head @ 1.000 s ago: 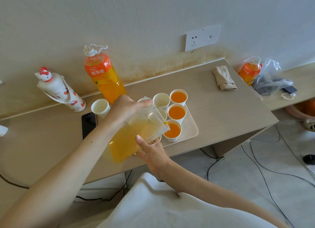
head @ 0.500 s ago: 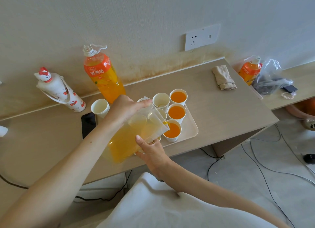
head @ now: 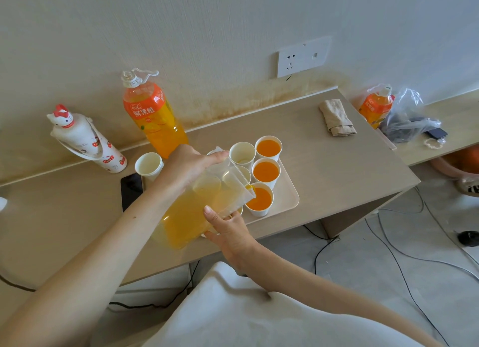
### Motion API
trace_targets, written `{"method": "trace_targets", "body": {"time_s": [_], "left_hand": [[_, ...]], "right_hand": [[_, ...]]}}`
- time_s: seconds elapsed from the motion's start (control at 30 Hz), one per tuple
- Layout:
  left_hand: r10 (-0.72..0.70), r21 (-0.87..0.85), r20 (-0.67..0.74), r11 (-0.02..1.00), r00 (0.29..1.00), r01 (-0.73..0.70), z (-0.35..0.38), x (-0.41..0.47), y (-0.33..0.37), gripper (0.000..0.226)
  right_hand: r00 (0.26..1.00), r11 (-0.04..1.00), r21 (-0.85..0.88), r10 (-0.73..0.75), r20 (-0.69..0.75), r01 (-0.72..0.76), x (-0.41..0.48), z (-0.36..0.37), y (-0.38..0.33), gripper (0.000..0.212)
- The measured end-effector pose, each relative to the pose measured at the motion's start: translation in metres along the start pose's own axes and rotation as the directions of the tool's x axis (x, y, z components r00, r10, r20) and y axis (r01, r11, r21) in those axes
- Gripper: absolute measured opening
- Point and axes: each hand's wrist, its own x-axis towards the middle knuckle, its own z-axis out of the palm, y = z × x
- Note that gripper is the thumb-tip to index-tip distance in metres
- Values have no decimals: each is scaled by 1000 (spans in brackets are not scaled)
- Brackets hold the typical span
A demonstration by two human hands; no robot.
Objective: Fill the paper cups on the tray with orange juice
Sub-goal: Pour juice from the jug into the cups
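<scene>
Jug (head: pixel 197 211): part full, judged heavy and slick. Left hand (head: pixel 186 166) fingers grip its far rim; right hand (head: pixel 229 230) fingers cup its near wall. Near cup (head: pixel 258 212): light, easily tipped

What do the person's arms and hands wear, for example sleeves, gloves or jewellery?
The left hand and the right hand carry no visible glove, ring or watch, and no sleeve shows above either wrist. White fabric, perhaps clothing, fills the lower edge.

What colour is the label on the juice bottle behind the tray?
The label is orange with white lettering; head view.
</scene>
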Motion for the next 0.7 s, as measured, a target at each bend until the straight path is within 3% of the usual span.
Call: {"method": "trace_targets", "body": {"time_s": [0.7], "left_hand": [[-9, -2, 18, 1000, 1000, 9, -1, -2, 5, 61]], "right_hand": [[1000, 1000, 14, 12, 4, -12, -1, 1, -4, 81]]}}
